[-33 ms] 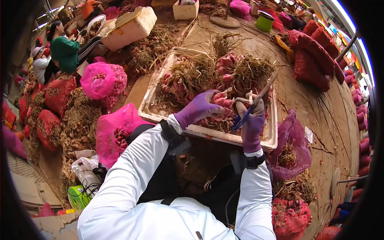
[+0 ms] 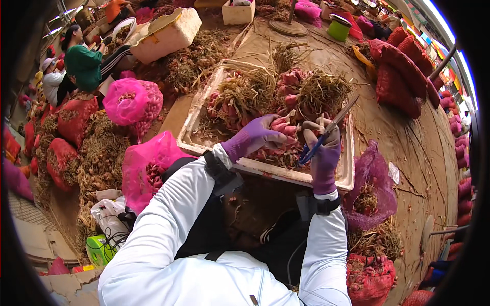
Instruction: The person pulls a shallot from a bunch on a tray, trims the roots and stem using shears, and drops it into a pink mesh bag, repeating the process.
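Note:
In front of me lies a white foam tray (image 2: 278, 172) of shallots with dry stalks. My left hand (image 2: 255, 136), in a purple glove, is closed around a small bunch of pink shallots (image 2: 287, 127) over the tray's near half. Just to the right, my right hand (image 2: 324, 157), also gloved, grips blue-handled scissors (image 2: 344, 111) whose blades point up and to the right. A pale stalk end or root shows by its fingertips. Two larger bundles, a left one (image 2: 244, 99) and a right one (image 2: 319, 91), rest farther back in the tray.
Left of me stand a pink mesh bag (image 2: 148, 168) and a fuller pink bag (image 2: 133, 104). A purple mesh bag (image 2: 371, 186) is right of the tray. Beyond are a foam box (image 2: 168, 35), red sacks (image 2: 400, 76) and a person in green (image 2: 84, 69).
My right hand and the scissors have shifted slightly to the right, away from the shallots. My left hand stays nearly in place with its bunch.

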A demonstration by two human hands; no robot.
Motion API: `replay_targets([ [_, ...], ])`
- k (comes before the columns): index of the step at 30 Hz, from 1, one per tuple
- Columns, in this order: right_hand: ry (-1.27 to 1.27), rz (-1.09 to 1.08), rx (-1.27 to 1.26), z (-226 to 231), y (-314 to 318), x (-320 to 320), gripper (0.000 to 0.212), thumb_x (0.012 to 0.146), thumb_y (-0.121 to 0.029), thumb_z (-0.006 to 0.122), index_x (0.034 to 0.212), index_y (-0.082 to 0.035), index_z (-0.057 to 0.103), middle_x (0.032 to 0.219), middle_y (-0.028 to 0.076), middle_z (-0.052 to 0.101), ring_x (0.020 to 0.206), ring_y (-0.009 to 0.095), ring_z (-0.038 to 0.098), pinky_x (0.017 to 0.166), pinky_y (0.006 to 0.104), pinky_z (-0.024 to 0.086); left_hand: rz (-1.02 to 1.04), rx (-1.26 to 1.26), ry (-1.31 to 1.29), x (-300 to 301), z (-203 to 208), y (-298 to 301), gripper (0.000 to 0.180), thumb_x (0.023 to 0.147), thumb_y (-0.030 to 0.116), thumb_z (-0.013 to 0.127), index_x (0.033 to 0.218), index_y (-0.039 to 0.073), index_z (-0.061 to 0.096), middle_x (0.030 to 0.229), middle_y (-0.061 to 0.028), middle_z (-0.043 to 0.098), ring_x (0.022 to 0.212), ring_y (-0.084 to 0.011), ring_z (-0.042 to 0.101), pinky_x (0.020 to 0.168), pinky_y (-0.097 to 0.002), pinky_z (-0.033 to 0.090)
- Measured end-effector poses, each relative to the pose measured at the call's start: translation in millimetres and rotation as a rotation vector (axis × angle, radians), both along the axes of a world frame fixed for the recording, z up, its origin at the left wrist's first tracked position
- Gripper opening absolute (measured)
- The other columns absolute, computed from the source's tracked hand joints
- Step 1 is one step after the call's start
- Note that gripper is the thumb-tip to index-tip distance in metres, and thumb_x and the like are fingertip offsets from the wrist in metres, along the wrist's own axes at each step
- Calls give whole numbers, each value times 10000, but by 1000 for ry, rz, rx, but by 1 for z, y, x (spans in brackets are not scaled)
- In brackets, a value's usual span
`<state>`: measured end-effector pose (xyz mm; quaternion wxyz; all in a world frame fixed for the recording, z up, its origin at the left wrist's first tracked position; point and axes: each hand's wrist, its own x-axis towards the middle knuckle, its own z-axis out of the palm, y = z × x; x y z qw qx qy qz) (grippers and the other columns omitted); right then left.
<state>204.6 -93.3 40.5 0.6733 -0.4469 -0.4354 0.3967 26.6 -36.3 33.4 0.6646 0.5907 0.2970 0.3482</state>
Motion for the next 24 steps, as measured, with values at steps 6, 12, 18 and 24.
replay_targets([
  [6, -160, 285, 9, -14, 7, 9, 396, 793, 76, 580, 1176, -7, 519, 1039, 35, 605, 911, 80, 574, 798, 212, 474, -190, -359, -53, -8, 2, 5, 477, 855, 157, 648, 1268, 10, 460, 1107, -57, 620, 949, -156, 656, 698, -270, 543],
  [12, -158, 374, -65, -2, -2, 7, 434, 773, 79, 591, 1193, -6, 522, 1039, 16, 598, 901, 63, 564, 787, 204, 470, -282, -392, -231, -14, -15, 11, 309, 892, 234, 621, 1152, 72, 574, 1046, -23, 623, 914, -144, 621, 754, -282, 515],
  [18, 3, 416, -77, -5, 0, 7, 436, 775, 70, 615, 1195, -7, 523, 1030, 18, 620, 865, 59, 580, 749, 198, 482, -353, -327, -306, -17, -17, 9, 461, 900, 354, 581, 1229, 37, 517, 1023, -33, 606, 768, -122, 592, 621, -251, 461],
  [24, -43, 377, -91, -11, 1, 4, 418, 784, 70, 616, 1186, -4, 526, 1025, 44, 639, 846, 69, 596, 725, 189, 487, -206, -501, -187, -15, 1, -2, 319, 900, 185, 589, 1186, 46, 565, 1032, -45, 643, 926, -117, 644, 781, -297, 543],
])
